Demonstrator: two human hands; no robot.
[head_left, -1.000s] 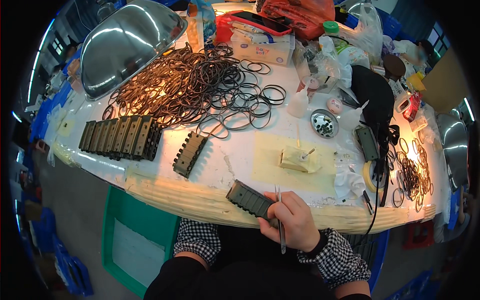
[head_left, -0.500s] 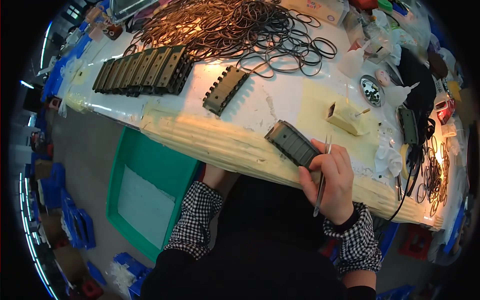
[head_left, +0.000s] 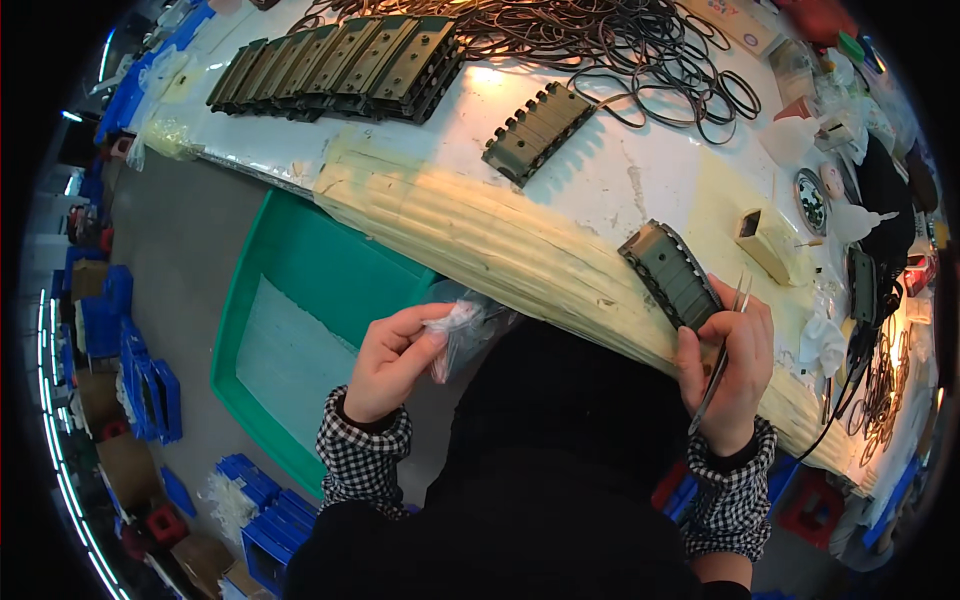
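Note:
My left hand (head_left: 385, 362) is in front of the table edge, its thumb and fingers pinched on a crumpled, clear plastic bag (head_left: 478, 335). At the right, metal tweezers (head_left: 716, 375) lie across the closed fingers of my right hand (head_left: 738, 365). That hand's fingertips also touch the lower end of a dark green, ribbed, curved part (head_left: 676, 275), which rests on the padded table edge. Up and left of it lies a similar green part (head_left: 538, 132) with round knobs along its side. Several like parts (head_left: 345, 70) stand in a row farther left.
Dark loops of cord (head_left: 600, 50) are heaped at the back. A cream block (head_left: 768, 240), a round dish of small dark pieces (head_left: 810, 200) and a white squeeze bottle (head_left: 860, 222) stand right. Below the padded edge (head_left: 450, 235) sits a green bin (head_left: 235, 350).
My left hand has come up from beneath the table edge, and the plastic bag now shows in it. The right hand keeps the tweezers and touches the ribbed part; the whole view has shifted.

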